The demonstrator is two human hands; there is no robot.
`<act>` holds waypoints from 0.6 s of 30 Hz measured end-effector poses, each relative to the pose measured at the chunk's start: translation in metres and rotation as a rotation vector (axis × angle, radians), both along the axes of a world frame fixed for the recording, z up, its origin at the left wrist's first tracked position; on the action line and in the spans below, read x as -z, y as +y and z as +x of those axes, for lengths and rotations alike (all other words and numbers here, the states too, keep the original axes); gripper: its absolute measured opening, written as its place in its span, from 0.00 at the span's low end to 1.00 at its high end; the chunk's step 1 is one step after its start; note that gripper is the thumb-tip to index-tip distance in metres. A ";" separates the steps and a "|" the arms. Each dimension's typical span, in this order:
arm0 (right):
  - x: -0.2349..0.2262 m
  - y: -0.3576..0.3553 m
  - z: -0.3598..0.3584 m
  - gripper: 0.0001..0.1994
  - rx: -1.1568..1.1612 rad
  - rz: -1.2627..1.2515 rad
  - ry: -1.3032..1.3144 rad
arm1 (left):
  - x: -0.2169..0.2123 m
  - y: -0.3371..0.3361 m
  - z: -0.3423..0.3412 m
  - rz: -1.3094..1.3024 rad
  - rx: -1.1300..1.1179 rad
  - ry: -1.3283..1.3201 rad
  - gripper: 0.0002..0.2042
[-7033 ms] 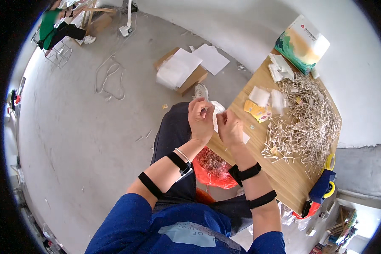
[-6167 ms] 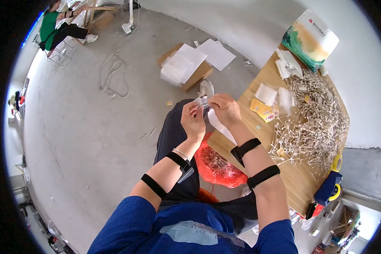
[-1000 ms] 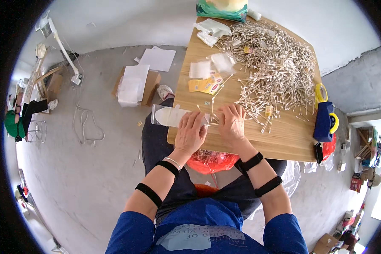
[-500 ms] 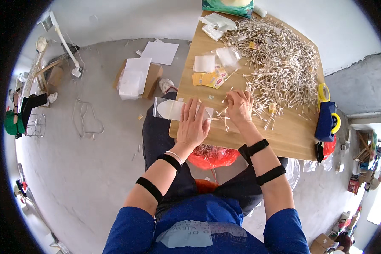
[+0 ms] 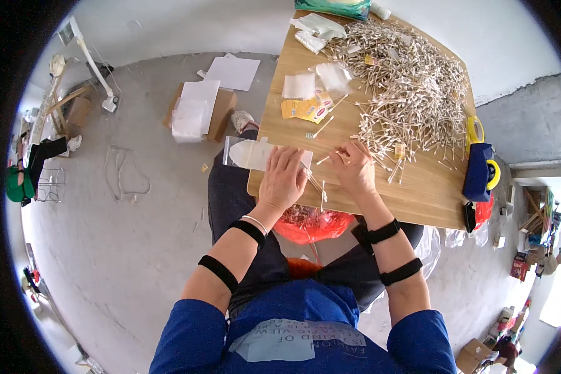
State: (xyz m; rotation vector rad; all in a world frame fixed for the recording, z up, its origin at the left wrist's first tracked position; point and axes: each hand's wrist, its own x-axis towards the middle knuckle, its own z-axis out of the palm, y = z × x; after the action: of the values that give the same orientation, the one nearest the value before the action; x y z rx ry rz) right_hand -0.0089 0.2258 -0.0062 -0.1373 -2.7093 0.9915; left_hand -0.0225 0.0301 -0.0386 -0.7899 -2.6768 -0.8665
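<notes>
My left hand [image 5: 283, 177] is closed at the table's near-left edge, over the end of a clear plastic sleeve with a white rounded insert [image 5: 250, 154]. A few cotton swabs [image 5: 316, 182] stick out past its thumb and fingertips; just how they are gripped is partly hidden. To the right, my right hand [image 5: 356, 168] is closed in a pinch, with one cotton swab [image 5: 323, 160] poking out leftward from its fingers. A large heap of loose cotton swabs [image 5: 417, 87] spreads beyond the right hand. A single swab [image 5: 323, 127] lies on the wood between the hands and the yellow cards [image 5: 306, 108].
The wooden table [image 5: 405, 202] also carries clear bags [image 5: 333, 76], a blue tape dispenser [image 5: 478, 174] and a yellow tape roll [image 5: 475, 129]. A red bag [image 5: 311, 225] sits below the table edge. A cardboard box [image 5: 221, 115] with white sheets stands on the floor at left.
My left hand has curled, and the swabs beside it now point down toward the table edge. My right hand has shifted slightly toward me, with a swab showing in its fingers.
</notes>
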 end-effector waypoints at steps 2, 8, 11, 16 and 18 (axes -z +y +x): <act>-0.015 -0.002 0.027 0.11 -0.049 0.042 -0.157 | 0.000 -0.001 0.001 -0.003 -0.002 -0.014 0.20; -0.013 -0.024 0.079 0.15 -0.101 0.162 -0.218 | -0.003 0.000 0.002 0.035 0.005 -0.010 0.20; 0.000 -0.014 0.067 0.11 -0.046 0.092 -0.256 | -0.005 -0.002 0.002 0.032 0.006 -0.032 0.20; 0.013 0.011 0.038 0.07 -0.043 -0.007 -0.260 | -0.001 -0.004 0.000 0.057 0.036 -0.030 0.19; 0.014 0.015 0.033 0.07 -0.061 -0.026 -0.238 | -0.001 -0.005 0.001 0.075 0.047 -0.046 0.20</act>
State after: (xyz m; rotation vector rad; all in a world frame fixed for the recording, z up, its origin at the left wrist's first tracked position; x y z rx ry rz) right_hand 0.0237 0.2413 -0.0200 -0.1899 -2.9318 1.0909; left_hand -0.0218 0.0246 -0.0372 -0.8291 -2.6574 -1.0017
